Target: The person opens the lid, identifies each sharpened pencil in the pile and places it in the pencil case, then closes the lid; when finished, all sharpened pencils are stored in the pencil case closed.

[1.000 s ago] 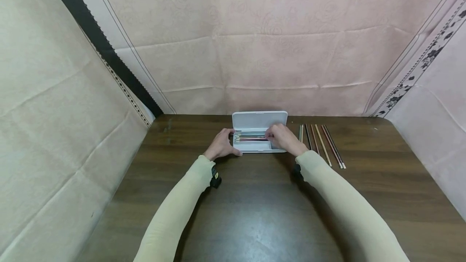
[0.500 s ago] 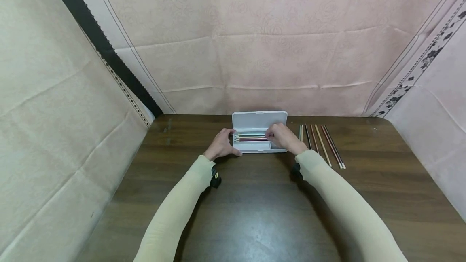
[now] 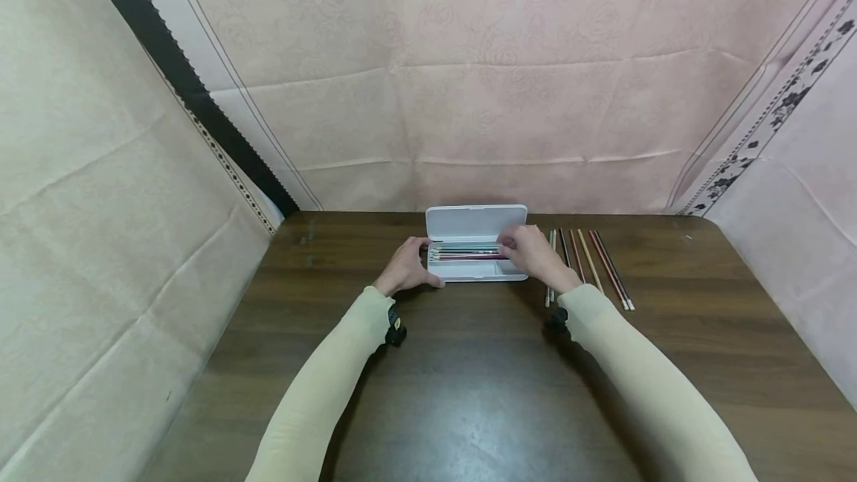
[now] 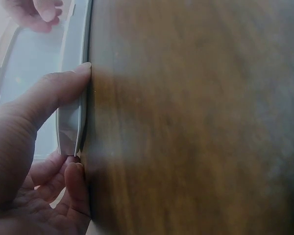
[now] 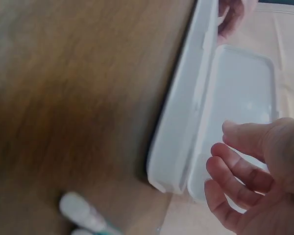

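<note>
A white pencil case (image 3: 462, 279) lies on the table with its lid (image 3: 475, 222) raised at the back. Several coloured pencils (image 3: 462, 253) lie lengthwise inside it. My left hand (image 3: 405, 268) grips the case's left end; in the left wrist view the thumb (image 4: 71, 85) presses the front wall while other fingers curl round the corner. Over the right part of the case hovers my right hand (image 3: 532, 251). Its fingers (image 5: 235, 178) are loosely bent with nothing between them in the right wrist view.
To the right of the case, several loose pencils (image 3: 609, 270) lie side by side on the brown wooden table (image 3: 428, 393). White pencil ends (image 5: 81, 213) show near the right wrist camera. Pale cloth (image 3: 482, 95) hangs behind the table's far edge and at both sides.
My right hand has drawn back slightly to the right, away from the pencils in the case, uncovering more of their right ends. The left hand stays put on the case.
</note>
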Demonstrator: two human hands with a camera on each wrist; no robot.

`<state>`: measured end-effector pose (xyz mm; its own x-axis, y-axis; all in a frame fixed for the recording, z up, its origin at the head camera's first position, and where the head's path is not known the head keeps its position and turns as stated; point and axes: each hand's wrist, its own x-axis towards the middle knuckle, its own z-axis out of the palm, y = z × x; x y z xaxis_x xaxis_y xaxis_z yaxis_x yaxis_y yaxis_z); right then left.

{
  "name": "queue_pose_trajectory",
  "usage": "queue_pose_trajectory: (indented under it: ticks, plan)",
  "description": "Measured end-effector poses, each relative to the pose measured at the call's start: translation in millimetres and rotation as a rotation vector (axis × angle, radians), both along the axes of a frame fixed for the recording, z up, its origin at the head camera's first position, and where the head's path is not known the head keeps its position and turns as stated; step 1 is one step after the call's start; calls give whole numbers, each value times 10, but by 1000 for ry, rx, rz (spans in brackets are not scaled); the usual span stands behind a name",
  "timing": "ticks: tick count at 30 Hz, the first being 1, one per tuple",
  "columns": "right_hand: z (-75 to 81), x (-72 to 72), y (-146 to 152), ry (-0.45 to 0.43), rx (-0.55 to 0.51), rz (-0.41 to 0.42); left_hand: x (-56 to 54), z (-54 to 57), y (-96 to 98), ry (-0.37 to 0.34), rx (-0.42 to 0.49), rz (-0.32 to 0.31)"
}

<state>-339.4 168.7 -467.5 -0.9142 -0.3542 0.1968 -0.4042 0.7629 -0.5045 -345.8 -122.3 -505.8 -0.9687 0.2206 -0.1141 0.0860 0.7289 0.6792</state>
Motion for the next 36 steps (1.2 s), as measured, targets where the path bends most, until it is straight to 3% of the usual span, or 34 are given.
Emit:
queue_pose_trajectory:
  ticks: [10,17,29,36]
  plan:
    - [151,232,169,1,-57,-69,6,1,0,2,3,3]
    - [181,375,299,-54,-59,-187,16,29,1,-4,6,2]
    - [63,521,506,-169,-5,-369,-20,-9,-8,27,-22,-23]
    - [-77,516,599,-191,-8,-388,-21,3,0,15,-19,-26]
